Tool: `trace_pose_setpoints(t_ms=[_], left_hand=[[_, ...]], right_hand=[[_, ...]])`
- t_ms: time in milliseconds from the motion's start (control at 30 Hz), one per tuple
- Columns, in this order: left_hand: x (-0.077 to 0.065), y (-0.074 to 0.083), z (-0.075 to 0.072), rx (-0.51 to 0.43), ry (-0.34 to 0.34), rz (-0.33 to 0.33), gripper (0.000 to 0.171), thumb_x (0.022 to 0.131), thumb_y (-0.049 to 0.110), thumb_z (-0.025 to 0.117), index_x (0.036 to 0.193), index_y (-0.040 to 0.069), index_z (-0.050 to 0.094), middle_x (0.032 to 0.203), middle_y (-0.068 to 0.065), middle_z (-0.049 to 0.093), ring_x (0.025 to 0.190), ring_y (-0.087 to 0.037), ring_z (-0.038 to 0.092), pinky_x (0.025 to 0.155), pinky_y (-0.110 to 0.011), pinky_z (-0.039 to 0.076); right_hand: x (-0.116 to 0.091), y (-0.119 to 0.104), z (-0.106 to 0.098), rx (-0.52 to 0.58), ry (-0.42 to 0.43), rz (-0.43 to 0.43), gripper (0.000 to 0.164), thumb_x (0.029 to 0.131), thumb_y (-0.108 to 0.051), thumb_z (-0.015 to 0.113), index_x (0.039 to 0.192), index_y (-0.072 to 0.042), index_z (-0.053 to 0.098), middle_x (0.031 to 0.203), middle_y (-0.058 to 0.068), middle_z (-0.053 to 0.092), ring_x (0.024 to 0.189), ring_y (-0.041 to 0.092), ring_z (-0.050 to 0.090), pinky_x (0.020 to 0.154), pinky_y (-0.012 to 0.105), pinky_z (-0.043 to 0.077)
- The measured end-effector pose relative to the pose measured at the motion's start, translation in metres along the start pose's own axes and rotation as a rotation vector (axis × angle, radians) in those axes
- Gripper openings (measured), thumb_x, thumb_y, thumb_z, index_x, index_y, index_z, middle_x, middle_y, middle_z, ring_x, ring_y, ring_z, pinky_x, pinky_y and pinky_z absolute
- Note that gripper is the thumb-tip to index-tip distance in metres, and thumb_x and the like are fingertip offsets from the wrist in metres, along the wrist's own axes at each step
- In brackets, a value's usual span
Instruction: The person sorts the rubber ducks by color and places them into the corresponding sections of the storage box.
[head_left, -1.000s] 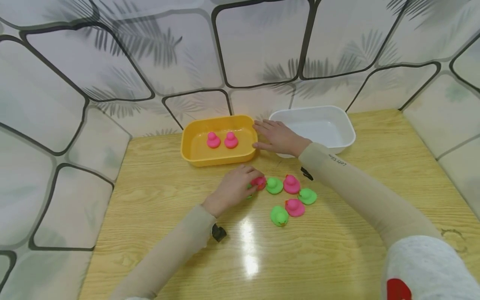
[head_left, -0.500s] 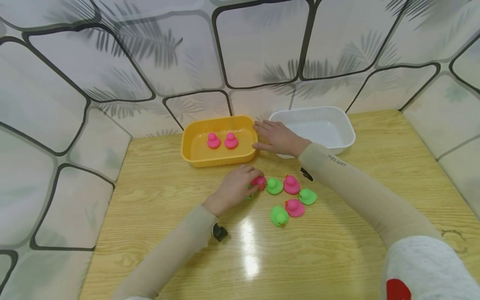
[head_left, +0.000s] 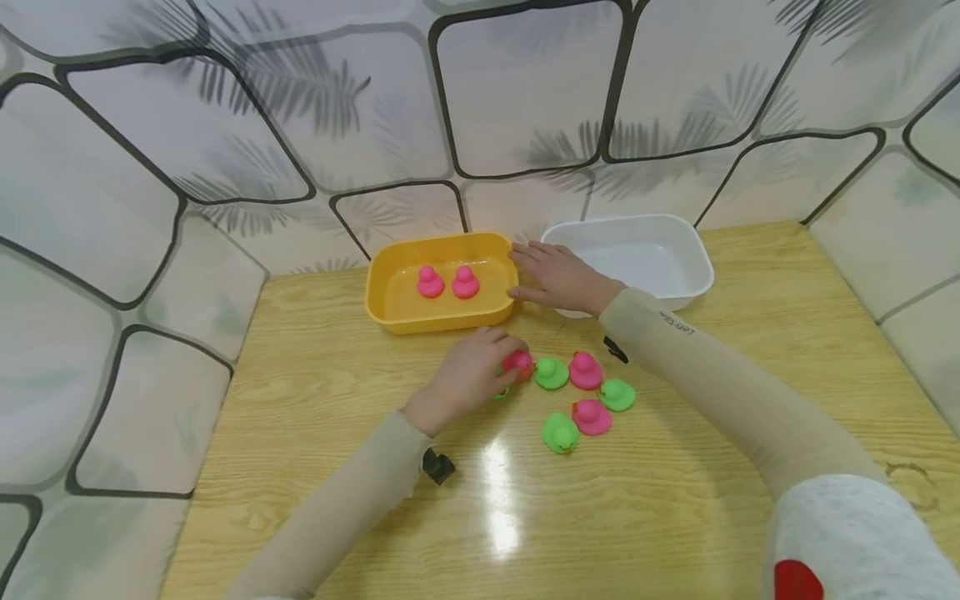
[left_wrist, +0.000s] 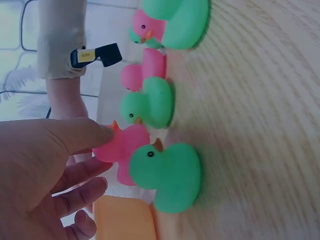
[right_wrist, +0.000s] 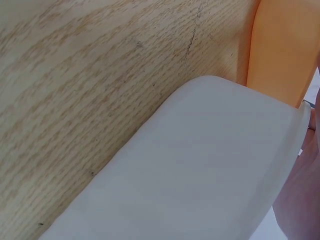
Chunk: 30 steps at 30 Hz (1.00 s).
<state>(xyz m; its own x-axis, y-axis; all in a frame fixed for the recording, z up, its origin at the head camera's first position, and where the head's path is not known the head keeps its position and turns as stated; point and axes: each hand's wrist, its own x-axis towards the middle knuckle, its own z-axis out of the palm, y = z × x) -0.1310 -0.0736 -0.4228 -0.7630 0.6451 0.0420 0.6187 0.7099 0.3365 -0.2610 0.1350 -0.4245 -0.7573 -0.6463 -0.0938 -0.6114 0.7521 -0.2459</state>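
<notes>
My left hand (head_left: 471, 371) pinches a pink rubber duck (left_wrist: 125, 150) by its head between thumb and fingers, low over the table. A green duck (left_wrist: 175, 175) stands close beside it, mostly hidden under the hand in the head view. To the right are another green duck (head_left: 551, 373) and a pink duck (head_left: 585, 370). My right hand (head_left: 561, 277) is spread out, with fingertips at the right rim of the yellow basin (head_left: 438, 323) and its palm over the near left corner of the white basin (head_left: 693, 287). Two pink ducks (head_left: 465, 283) sit inside the yellow basin.
Nearer the front lie a green duck (head_left: 561, 432), a pink duck (head_left: 592, 417) and another green duck (head_left: 617, 394). Both basins stand at the back of the wooden table (head_left: 337, 383), close to the patterned wall (head_left: 525, 92). No ducks show in the white basin.
Both hands and the ducks stay where they were; the head view has only shifted very slightly.
</notes>
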Motion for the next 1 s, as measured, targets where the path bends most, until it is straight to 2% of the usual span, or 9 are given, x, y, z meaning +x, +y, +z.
trace_pose_setpoints(t_ms=[167,500,633,767,900,1000], left_hand=[[-0.002,0.000,-0.008,-0.006,0.009,-0.011,0.029,0.098,0.026,0.075,0.124,0.013,0.072,0.121,-0.004,0.071,0.116,-0.024,0.062,0.099,-0.040,0.053],[-0.010,-0.004,-0.030,0.009,0.078,-0.001,0.032,0.099,0.028,0.074,0.126,0.012,0.072,0.116,-0.005,0.071,0.102,-0.023,0.063,0.090,-0.039,0.054],[-0.013,-0.009,-0.038,0.015,0.135,-0.001,0.028,0.097,0.023,0.076,0.122,0.010,0.074,0.109,-0.006,0.071,0.099,-0.025,0.063,0.083,-0.040,0.055],[-0.015,-0.016,-0.046,0.034,0.180,-0.003,0.026,0.095,0.020,0.078,0.118,0.009,0.074,0.107,-0.007,0.072,0.098,-0.026,0.065,0.082,-0.040,0.055],[-0.015,-0.023,-0.054,0.051,0.202,-0.008,0.027,0.095,0.021,0.078,0.118,0.008,0.075,0.110,-0.008,0.073,0.094,-0.026,0.064,0.078,-0.039,0.056],[-0.015,-0.028,-0.060,0.058,0.204,-0.016,0.028,0.095,0.022,0.078,0.118,0.008,0.074,0.113,-0.009,0.073,0.095,-0.026,0.064,0.079,-0.040,0.056]], right_hand=[[0.000,0.000,0.001,0.006,0.001,0.000,0.078,0.107,-0.054,0.050,0.163,-0.002,0.030,0.170,0.018,0.027,0.156,0.040,0.023,0.124,0.059,0.021],[-0.001,-0.003,-0.003,0.000,0.003,-0.010,0.078,0.107,-0.052,0.052,0.162,0.000,0.031,0.169,0.019,0.028,0.155,0.042,0.024,0.124,0.060,0.022],[-0.002,-0.004,-0.003,0.007,0.009,-0.011,0.077,0.107,-0.051,0.053,0.161,0.000,0.032,0.168,0.020,0.029,0.155,0.042,0.026,0.123,0.060,0.023],[-0.002,-0.002,-0.001,0.012,0.012,-0.014,0.078,0.107,-0.051,0.052,0.162,0.000,0.031,0.169,0.020,0.028,0.155,0.042,0.025,0.123,0.060,0.022],[-0.001,0.000,0.000,0.011,0.010,-0.014,0.078,0.107,-0.052,0.051,0.163,-0.001,0.029,0.169,0.019,0.026,0.156,0.042,0.023,0.124,0.060,0.021],[-0.001,0.000,0.000,0.016,0.003,-0.012,0.079,0.107,-0.052,0.051,0.163,-0.001,0.028,0.170,0.019,0.025,0.156,0.042,0.023,0.124,0.060,0.020]])
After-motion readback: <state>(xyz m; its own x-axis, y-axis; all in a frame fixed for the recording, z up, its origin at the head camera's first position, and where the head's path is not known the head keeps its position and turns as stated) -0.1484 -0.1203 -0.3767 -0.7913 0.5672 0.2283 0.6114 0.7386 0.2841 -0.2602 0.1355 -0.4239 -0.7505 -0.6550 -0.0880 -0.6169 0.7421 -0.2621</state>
